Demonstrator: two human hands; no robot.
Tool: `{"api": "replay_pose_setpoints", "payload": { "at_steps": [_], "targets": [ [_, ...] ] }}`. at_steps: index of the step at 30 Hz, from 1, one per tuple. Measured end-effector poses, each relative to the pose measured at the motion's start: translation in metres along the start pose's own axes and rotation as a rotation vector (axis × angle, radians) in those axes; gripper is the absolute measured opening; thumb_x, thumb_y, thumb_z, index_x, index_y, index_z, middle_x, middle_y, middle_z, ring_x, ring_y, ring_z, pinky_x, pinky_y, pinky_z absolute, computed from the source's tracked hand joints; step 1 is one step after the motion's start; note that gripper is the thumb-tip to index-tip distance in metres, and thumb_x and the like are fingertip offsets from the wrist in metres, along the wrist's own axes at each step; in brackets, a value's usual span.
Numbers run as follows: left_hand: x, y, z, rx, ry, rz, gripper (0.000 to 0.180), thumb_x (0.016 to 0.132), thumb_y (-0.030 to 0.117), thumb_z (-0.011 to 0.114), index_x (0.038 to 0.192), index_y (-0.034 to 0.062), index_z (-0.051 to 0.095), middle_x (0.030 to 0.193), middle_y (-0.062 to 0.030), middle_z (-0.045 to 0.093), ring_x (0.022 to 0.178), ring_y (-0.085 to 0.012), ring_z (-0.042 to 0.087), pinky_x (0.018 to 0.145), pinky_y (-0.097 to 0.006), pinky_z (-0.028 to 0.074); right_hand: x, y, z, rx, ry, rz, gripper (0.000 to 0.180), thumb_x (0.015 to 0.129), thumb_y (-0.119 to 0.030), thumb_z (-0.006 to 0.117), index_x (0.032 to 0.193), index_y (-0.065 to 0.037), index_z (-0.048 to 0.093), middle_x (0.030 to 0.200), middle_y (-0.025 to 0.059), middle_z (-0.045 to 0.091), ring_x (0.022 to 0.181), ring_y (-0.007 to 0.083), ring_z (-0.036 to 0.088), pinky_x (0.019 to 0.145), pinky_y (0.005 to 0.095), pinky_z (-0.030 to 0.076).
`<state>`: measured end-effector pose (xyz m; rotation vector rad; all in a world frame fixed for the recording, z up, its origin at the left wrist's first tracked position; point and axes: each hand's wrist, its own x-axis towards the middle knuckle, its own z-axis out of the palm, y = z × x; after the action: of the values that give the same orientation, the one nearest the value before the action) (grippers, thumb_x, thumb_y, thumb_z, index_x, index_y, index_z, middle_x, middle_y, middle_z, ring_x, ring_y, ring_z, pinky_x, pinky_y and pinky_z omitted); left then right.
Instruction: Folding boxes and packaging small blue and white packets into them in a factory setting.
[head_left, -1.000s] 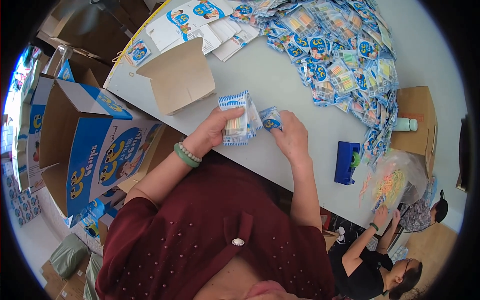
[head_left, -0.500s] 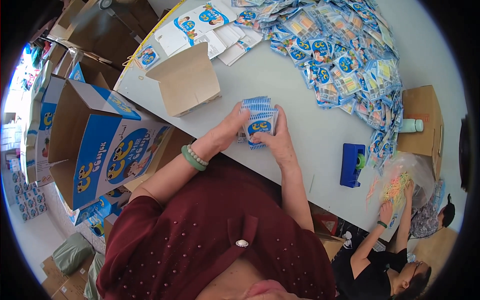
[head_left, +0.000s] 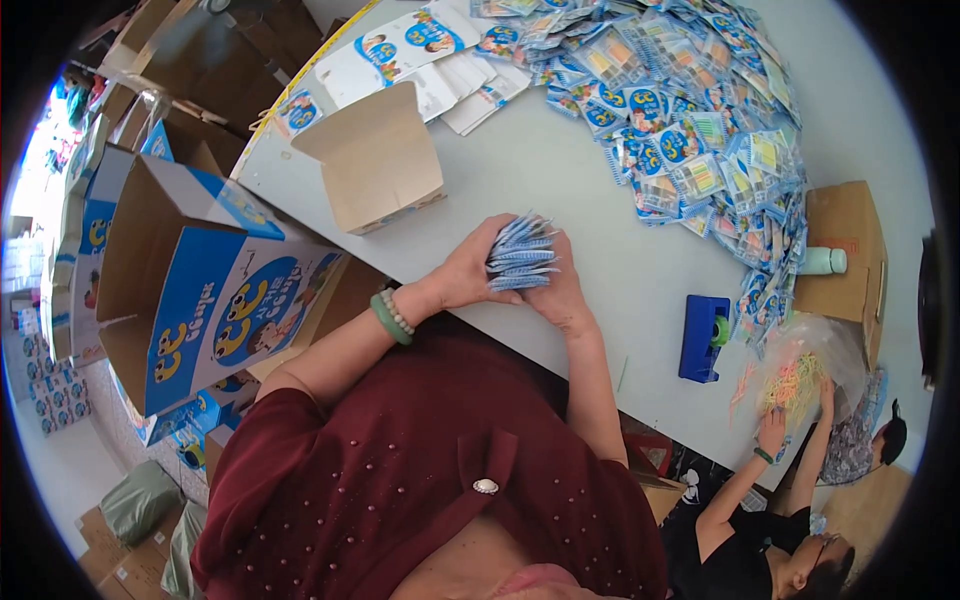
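Observation:
Between my two hands, over the table's near edge, a bundle of blue-and-white packets stands on edge, with the crimped ends facing up. My left hand wraps its left side, and my right hand presses from the right. Just beyond my left hand, a small open carton sits on the table with its flap raised and its plain brown inside showing. Farther off to the right spreads a large heap of similar packets; several show pale coloured sticks through clear film.
Flattened white-and-blue cartons lie at the table's far left. A large open printed box stands left of me. Right are a blue tape dispenser, a brown box, a green bottle and another person's hands at a clear bag.
The packets in my hands have turned from showing a printed front to standing edge-up in a gathered bundle. My right hand has shifted lower around them. The other person's hands moved slightly at the bag.

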<state>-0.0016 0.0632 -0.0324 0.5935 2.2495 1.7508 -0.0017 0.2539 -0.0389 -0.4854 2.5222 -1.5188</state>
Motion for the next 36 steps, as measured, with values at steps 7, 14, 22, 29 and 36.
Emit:
{"api": "replay_pose_setpoints", "payload": {
  "at_steps": [7,14,22,29,36],
  "targets": [
    [0.002,0.058,-0.004,-0.301,0.231,-0.078,0.091,0.059,0.015,0.087,0.134,0.0024,0.037,0.121,-0.0116,0.054,0.113,-0.0195,0.051,0.098,-0.033,0.042,0.001,-0.057,-0.007,0.451,0.002,0.243,0.059,0.066,-0.003,0.079,0.118,-0.003,0.052,0.113,0.007,0.06,0.1,0.018,0.059,0.088,0.0331,0.048],
    [-0.024,0.126,-0.082,-0.497,0.362,-0.206,0.058,0.063,0.006,0.079,0.115,-0.0009,0.056,0.096,-0.0074,0.067,0.085,-0.0136,0.064,0.075,-0.03,0.054,0.047,-0.106,-0.01,0.408,-0.26,-0.11,0.055,0.069,-0.014,0.081,0.116,-0.001,0.055,0.112,0.0052,0.061,0.101,0.0154,0.06,0.084,0.0304,0.05],
    [-0.026,0.098,-0.14,-0.512,0.695,-0.332,0.049,0.067,0.002,0.073,0.111,-0.0016,0.054,0.099,-0.0118,0.067,0.082,-0.0177,0.067,0.069,-0.03,0.057,0.124,-0.109,0.047,-0.431,0.04,0.092,0.04,0.083,-0.025,0.061,0.115,-0.002,0.056,0.08,0.0194,0.067,0.079,0.0313,0.067,0.074,0.0445,0.051],
    [-0.005,0.09,-0.137,0.403,0.735,-0.558,0.061,0.06,0.021,0.078,0.113,-0.0001,0.054,0.096,-0.0168,0.068,0.083,-0.0264,0.068,0.075,-0.034,0.054,0.073,-0.127,0.061,-0.445,0.061,0.087,0.029,0.082,-0.025,0.059,0.097,0.0,0.055,0.073,0.0223,0.065,0.07,0.0389,0.064,0.069,0.0483,0.05],
    [0.023,0.062,-0.117,0.701,0.316,-0.778,0.075,0.056,0.027,0.074,0.121,-0.0003,0.047,0.091,-0.0188,0.068,0.087,-0.0339,0.067,0.079,-0.039,0.053,0.074,-0.115,0.065,-0.421,0.039,-0.009,0.037,0.082,-0.029,0.063,0.102,-0.001,0.05,0.071,0.0209,0.064,0.067,0.0402,0.063,0.067,0.0489,0.049]
  ]
}}
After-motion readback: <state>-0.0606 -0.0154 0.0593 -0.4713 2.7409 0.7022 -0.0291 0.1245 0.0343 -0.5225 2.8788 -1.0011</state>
